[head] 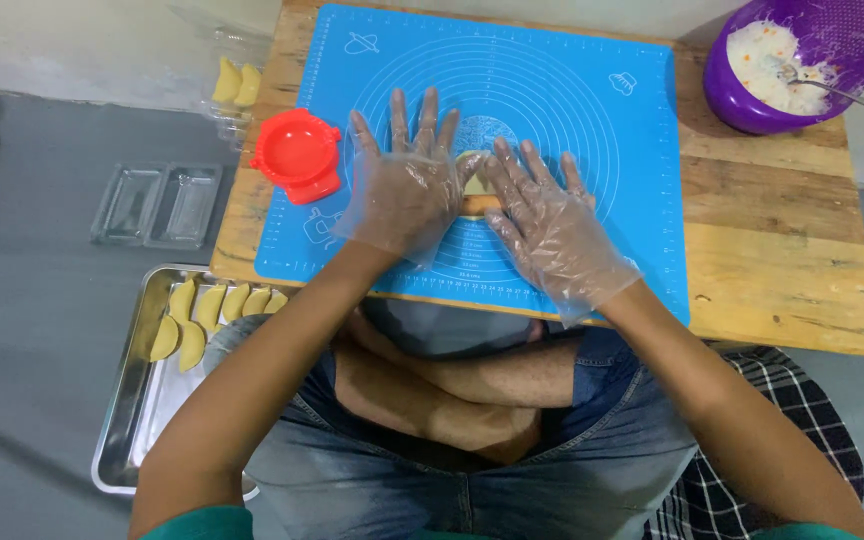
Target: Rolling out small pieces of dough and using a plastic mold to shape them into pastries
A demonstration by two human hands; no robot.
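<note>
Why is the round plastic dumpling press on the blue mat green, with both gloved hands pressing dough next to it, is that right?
Not quite. The round plastic dumpling press is red, not green, as the head view shows. The rest holds: it sits at the edge of the blue silicone mat, and the gloved left hand and right hand press a small piece of yellow dough beside it.

One blue mat (592, 120), one red press (298, 155), one purple bowl (802, 62), one steel tray (127, 420) (six dumplings (210, 305) visible there), two clear containers (157, 205).
</note>
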